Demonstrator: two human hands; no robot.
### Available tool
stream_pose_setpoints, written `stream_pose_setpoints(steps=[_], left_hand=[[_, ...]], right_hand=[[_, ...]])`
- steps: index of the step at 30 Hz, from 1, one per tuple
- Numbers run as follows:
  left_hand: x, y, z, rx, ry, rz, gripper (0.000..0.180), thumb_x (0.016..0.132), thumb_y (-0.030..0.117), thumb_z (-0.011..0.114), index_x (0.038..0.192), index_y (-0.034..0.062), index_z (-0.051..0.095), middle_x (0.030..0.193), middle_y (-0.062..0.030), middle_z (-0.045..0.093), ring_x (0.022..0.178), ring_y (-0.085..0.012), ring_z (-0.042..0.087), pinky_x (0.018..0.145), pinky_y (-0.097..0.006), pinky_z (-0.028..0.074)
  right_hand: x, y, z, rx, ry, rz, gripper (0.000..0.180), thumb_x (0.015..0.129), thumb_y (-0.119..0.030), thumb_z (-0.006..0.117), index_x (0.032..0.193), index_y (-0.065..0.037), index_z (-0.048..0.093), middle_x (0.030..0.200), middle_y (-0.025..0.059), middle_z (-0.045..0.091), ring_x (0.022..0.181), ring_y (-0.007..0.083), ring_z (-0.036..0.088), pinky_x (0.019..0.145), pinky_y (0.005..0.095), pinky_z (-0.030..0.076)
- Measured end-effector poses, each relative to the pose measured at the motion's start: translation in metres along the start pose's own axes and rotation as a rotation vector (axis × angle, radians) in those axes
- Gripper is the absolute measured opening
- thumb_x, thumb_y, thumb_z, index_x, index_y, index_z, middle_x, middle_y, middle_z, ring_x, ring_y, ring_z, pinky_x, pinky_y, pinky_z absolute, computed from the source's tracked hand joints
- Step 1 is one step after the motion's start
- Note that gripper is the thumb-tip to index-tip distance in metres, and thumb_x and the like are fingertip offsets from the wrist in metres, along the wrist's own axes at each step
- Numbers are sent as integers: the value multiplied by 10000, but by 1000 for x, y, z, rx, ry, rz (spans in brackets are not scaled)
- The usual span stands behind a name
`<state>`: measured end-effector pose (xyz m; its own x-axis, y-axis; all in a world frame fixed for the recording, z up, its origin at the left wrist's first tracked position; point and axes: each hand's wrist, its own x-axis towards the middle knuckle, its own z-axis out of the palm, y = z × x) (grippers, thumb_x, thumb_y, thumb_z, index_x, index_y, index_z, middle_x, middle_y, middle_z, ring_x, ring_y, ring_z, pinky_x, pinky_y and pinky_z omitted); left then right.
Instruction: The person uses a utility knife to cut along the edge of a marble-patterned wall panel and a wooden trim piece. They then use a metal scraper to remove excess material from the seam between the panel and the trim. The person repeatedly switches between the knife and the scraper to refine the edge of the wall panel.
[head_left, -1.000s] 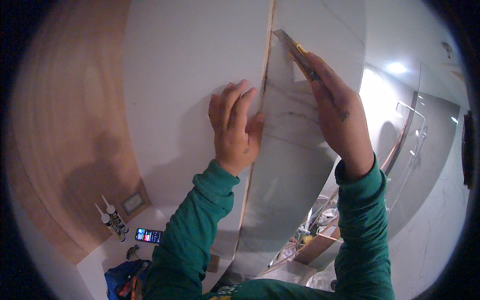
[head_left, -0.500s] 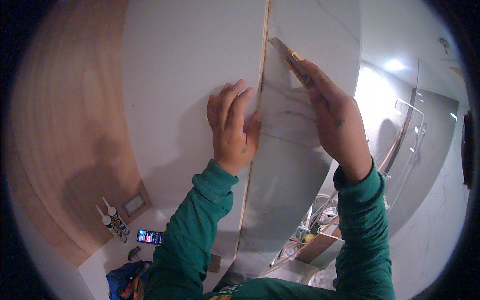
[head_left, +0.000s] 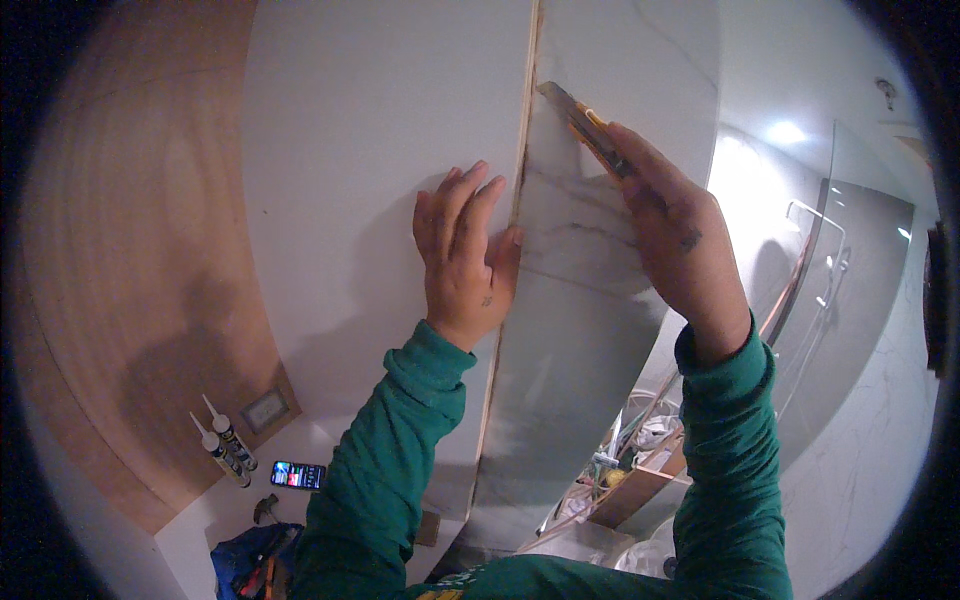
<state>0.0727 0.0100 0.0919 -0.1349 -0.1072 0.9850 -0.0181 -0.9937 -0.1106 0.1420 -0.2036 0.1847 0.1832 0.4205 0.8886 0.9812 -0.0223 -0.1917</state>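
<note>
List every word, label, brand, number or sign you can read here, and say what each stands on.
None can be quoted with certainty.
Two white cartridges: printed labels, too small to read.
Phone: lit, coloured screen, too small to read.
Green top, chest print: cut off at the lower edge, unreadable.
Knife in the right hand: no lettering can be made out.

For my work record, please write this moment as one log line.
left hand: open, against white panel | right hand: holds utility knife, blade beside pale edge strip | phone: lit screen, lower left
</note>
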Motion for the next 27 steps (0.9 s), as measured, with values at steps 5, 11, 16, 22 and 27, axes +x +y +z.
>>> stream_pose_setpoints(steps=[5, 11, 16, 22, 27], left_hand=[[0, 0, 3, 0, 1, -1, 541, 955, 198, 710, 1437, 26, 534, 1527, -164, 514, 1426, -380, 445, 1232, -533, 240], [-1, 0, 2, 1, 6, 2, 548, 944, 187, 720, 1435, 28, 534, 1522, -165, 519, 1421, -380, 449, 1230, -536, 242], [-1, 0, 3, 1, 11, 9, 554, 933, 165, 731, 1432, 29, 533, 1517, -170, 519, 1415, -385, 452, 1226, -529, 250], [-1, 0, 1, 6, 14, -3, 549, 938, 170, 730, 1430, 28, 534, 1522, -160, 513, 1415, -378, 450, 1225, -517, 260], [0, -1, 3, -3, 10, 10, 540, 950, 194, 723, 1429, 27, 537, 1523, -157, 513, 1416, -377, 445, 1229, -516, 252]], right_hand=[[6, 3, 1, 34, 77, -79, 393, 1046, -93, 562, 1437, -80, 593, 1236, 220, 707, 1162, 326, 679, 974, 382, 516], [1, -2, -2, 2, 10, -1, 384, 1055, -97, 573, 1436, -49, 599, 1279, 175, 719, 1199, 234, 669, 1030, 337, 490], [7, 5, -2, 64, 40, -54, 372, 1058, -92, 562, 1422, -35, 606, 1273, 183, 718, 1198, 248, 674, 1031, 336, 489], [4, 1, 4, 26, 61, -75, 366, 1063, -96, 546, 1418, -29, 607, 1262, 184, 718, 1184, 238, 676, 1024, 324, 488], [6, 1, -3, 47, 25, -25, 377, 1062, -92, 529, 1429, -33, 595, 1280, 194, 710, 1203, 257, 674, 1043, 334, 483]])
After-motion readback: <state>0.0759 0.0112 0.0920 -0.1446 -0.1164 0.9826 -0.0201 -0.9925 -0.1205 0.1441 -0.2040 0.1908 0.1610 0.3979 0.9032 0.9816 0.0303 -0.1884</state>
